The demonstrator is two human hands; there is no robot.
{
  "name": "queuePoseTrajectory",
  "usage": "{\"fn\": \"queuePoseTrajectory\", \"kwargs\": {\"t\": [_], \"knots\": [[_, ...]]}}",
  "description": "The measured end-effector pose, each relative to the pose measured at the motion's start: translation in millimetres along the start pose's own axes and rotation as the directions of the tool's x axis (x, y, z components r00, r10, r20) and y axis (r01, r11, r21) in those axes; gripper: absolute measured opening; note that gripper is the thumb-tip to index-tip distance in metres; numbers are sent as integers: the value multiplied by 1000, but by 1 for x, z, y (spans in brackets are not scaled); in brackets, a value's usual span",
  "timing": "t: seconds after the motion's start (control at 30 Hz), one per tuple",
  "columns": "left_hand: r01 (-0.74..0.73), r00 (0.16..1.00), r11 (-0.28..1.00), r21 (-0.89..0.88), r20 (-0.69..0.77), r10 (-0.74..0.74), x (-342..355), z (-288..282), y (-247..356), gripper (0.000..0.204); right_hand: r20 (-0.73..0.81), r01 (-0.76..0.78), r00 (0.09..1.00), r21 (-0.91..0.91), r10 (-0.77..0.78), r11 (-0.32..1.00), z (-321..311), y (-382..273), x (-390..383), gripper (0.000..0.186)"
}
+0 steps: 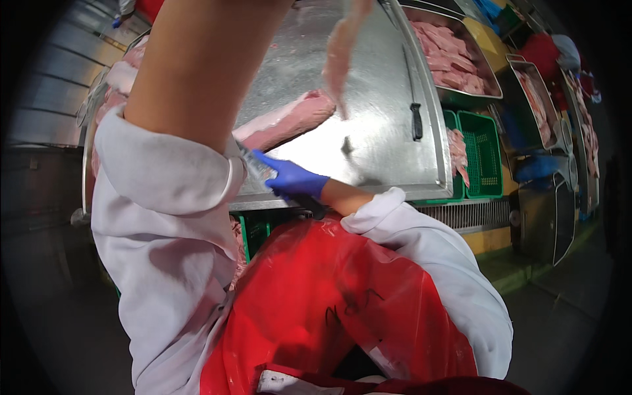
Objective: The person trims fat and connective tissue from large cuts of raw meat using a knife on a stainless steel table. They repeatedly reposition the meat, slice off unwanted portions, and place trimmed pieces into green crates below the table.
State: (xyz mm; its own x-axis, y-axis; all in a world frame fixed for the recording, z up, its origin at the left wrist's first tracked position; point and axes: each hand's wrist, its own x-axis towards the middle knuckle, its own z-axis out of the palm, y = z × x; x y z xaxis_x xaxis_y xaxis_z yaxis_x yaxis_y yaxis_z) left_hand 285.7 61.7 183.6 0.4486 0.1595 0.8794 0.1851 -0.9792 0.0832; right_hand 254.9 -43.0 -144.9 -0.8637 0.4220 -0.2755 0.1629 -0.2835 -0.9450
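Note:
My left arm reaches up and out past the top edge, so its hand is out of sight. A blurred strip of meat hangs near the top middle, above the metal table; what holds its upper end is not shown. My right hand, in a blue glove, is closed round a knife near the table's front edge. Its black handle sticks out below the glove and the blade points up and left, partly behind my left sleeve. Just beyond lies a long pink piece of meat on the metal table.
A thin rod with a black handle lies along the table's right side. Steel tubs of meat and green crates stand to the right. More meat lies at the far left. Other people in red and white stand farther off.

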Motion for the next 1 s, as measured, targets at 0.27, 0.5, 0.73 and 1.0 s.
{"fn": "queuePoseTrajectory", "kwargs": {"t": [0.27, 0.5, 0.73, 1.0], "knots": [[279, 882, 923, -264, 451, -138, -23, 146, -78, 18, -517, 13, 853, 160, 73, 987, -128, 92, -88, 85], [535, 110, 533, 655, 571, -813, -342, 92, -213, 37, -738, 45, 663, 211, 129, 976, -171, 108, -136, 86], [685, -54, 404, 606, 595, -802, -437, 112, -213, 23, -779, 20, 601, 236, 177, 971, -180, 109, -137, 86], [851, -2, 272, 450, 521, -853, -433, 87, -194, 18, -758, -79, 652, -31, 28, 996, -202, 92, -12, 86]]}}
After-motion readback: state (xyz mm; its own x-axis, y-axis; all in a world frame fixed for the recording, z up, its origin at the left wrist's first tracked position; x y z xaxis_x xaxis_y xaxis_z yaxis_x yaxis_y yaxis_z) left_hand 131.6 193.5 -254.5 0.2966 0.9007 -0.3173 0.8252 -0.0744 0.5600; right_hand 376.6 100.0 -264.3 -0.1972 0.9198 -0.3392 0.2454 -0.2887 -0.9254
